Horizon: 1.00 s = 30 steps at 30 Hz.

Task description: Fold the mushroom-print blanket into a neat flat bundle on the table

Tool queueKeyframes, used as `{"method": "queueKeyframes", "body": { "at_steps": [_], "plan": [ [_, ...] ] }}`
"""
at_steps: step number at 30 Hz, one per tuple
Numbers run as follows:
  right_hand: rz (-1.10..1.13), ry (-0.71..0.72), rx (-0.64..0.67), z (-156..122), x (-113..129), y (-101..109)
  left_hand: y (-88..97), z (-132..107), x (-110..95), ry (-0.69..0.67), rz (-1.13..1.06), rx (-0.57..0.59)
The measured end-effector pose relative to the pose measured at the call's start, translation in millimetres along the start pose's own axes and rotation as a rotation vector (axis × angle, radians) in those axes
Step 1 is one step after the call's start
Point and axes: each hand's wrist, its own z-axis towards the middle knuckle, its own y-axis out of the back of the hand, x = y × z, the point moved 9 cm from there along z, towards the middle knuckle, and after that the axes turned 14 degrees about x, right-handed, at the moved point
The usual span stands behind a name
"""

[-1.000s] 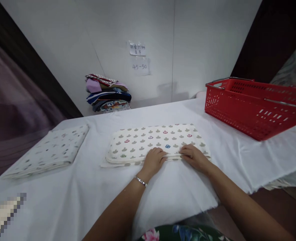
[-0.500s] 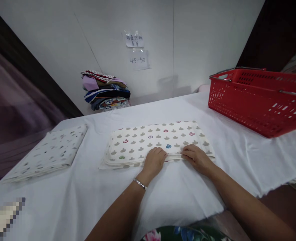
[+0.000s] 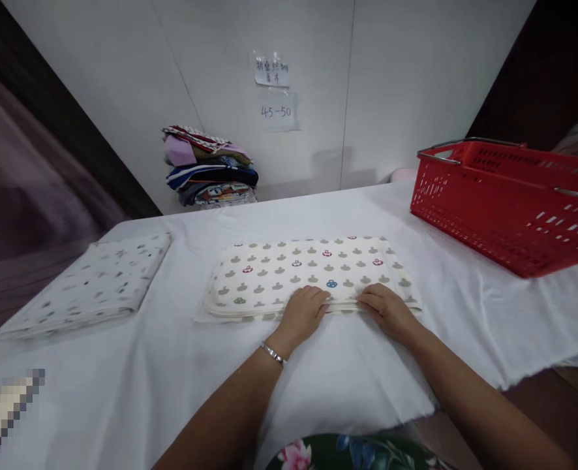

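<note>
Now, both hands are on the folded mushroom-print cloth, which lies flat in the middle of the white-covered surface, its long side running roughly with the near edge. The left hand, wrist ringed by a silver bracelet, has its fingers bent over the cloth's near fold; the right hand mirrors it, nearer the cloth's right end, a short stretch of fold showing between them. Fingers curled on both, that's clear; whether the thumbs pinch the layers, I cannot tell. Several layers show along that fold, the lower ones peeking out at the near left corner of the cloth. And the print: rows of grey-beige mushrooms, a few outlined in red, one in blue, one in green.

Over to the left edge of the surface, there's a second folded cloth, white with small dark flecks, well apart from the hands. Across at the right end, up by the far edge, sits a red basket, metal handles folded down on its rim. Beyond the far edge, toward the far left corner, rises a pile of folded fabrics, its base hidden. Above, two handwritten papers on the wall, the lower reading 45-50.
</note>
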Motion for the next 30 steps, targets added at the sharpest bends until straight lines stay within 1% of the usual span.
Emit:
{"method": "queueKeyframes", "body": {
  "at_steps": [4,8,11,14,18,21,26,30],
  "plan": [
    [0.002,-0.007,-0.027,-1,0,1,4.4,-2,-6,-0.031,0.002,-0.038],
    [0.040,-0.034,0.014,-2,-2,-1,4.4,-3,-11,-0.059,0.017,-0.038],
    [0.046,-0.009,0.038,-1,0,-1,2.1,-2,-10,-0.038,0.024,-0.018],
    [0.054,-0.002,0.035,-1,2,0,0.1,-1,-11,-0.027,0.071,-0.012],
    [0.064,-0.017,0.029,-2,2,1,1.0,-1,-13,-0.022,0.148,-0.040],
    [0.068,-0.029,0.018,-2,2,2,1.9,-1,-15,-0.027,0.164,-0.044],
    [0.050,-0.017,0.026,-1,4,1,1.4,0,-13,-0.003,0.189,-0.031],
    [0.033,-0.012,0.033,-1,7,1,0.4,1,-14,-0.012,0.243,-0.061]
  ]
}}
